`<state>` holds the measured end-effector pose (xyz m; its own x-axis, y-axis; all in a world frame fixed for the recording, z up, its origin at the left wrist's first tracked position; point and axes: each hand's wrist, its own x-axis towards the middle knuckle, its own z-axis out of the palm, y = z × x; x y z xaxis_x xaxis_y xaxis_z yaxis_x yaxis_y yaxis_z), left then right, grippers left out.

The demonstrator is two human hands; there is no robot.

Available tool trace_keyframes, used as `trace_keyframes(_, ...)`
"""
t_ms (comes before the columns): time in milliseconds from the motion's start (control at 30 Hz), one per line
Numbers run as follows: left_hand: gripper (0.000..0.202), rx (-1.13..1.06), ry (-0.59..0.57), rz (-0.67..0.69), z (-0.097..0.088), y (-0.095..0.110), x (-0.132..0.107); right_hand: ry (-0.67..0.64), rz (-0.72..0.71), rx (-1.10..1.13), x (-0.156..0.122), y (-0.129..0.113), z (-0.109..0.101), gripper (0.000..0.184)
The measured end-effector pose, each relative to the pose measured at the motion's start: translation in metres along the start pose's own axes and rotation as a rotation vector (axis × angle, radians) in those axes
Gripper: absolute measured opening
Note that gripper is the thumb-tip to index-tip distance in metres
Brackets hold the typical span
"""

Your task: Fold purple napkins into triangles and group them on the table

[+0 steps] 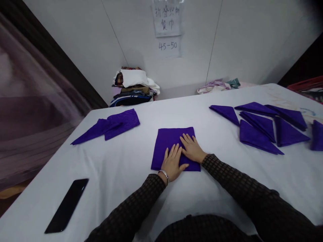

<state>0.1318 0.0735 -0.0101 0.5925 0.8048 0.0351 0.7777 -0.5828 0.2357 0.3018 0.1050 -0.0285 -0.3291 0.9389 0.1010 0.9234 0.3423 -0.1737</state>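
Note:
A purple cloth napkin (169,136), folded into a square, lies in front of me on the white-covered table. My left hand (173,164) rests on its lower middle, fingers stretched out and palm down, with a bracelet on the wrist. On the napkin's right half lies my right hand (193,149), also flat with its fingers extended. The two hands nearly meet at the middle of the cloth, and neither grips it. Parts of the napkin under both hands are hidden.
Several purple napkins folded into triangles (258,136) lie at the right. More purple cloth (123,122) is at the left back. A black phone-like slab (68,203) lies at the left front. Behind the table sits a clothes pile (133,85), with paper signs (168,20) on the wall.

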Motion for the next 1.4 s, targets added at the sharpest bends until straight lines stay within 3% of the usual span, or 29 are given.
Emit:
trace_keyframes(167,0.075,0.062,-0.041,-0.022,0.015,0.002,-0.008,0.013,-0.011,0.008,0.012,0.012,-0.006,0.062)
trace_keyframes(333,0.071,0.089,-0.025,-0.011,0.016,0.000,-0.006,-0.063,0.021,0.014,0.036,0.036,-0.005,0.077)
trace_keyframes(500,0.070,0.091,-0.034,-0.015,0.015,0.002,-0.008,-0.081,0.094,0.010,0.061,0.058,-0.002,0.080)
trace_keyframes(667,0.071,0.075,-0.043,-0.023,0.014,0.002,-0.008,-0.053,0.174,0.001,0.083,0.079,-0.003,0.073)
trace_keyframes(833,0.070,0.060,-0.041,-0.028,0.013,0.003,-0.008,-0.072,0.325,0.051,0.096,0.087,-0.026,0.058)
trace_keyframes(900,0.070,0.056,-0.041,-0.030,0.013,0.003,-0.007,-0.071,0.332,0.075,0.087,0.075,-0.036,0.059)
trace_keyframes(1000,0.070,0.057,-0.044,-0.036,0.012,0.004,-0.006,-0.010,0.156,0.120,0.047,0.039,-0.041,0.065)
trace_keyframes(1100,0.068,0.058,-0.054,-0.037,0.011,0.005,-0.005,-0.008,-0.089,0.145,-0.004,-0.003,-0.030,0.069)
trace_keyframes(1167,0.067,0.061,-0.066,-0.035,0.011,0.005,-0.004,-0.033,-0.133,0.144,-0.030,-0.022,-0.019,0.072)
trace_keyframes(1267,0.067,0.063,-0.087,-0.041,0.011,0.006,-0.002,-0.062,-0.108,0.128,-0.045,-0.032,-0.008,0.073)
trace_keyframes(1400,0.067,0.033,-0.112,-0.062,0.008,0.000,-0.005,-0.051,-0.086,0.111,-0.043,-0.029,-0.005,0.073)
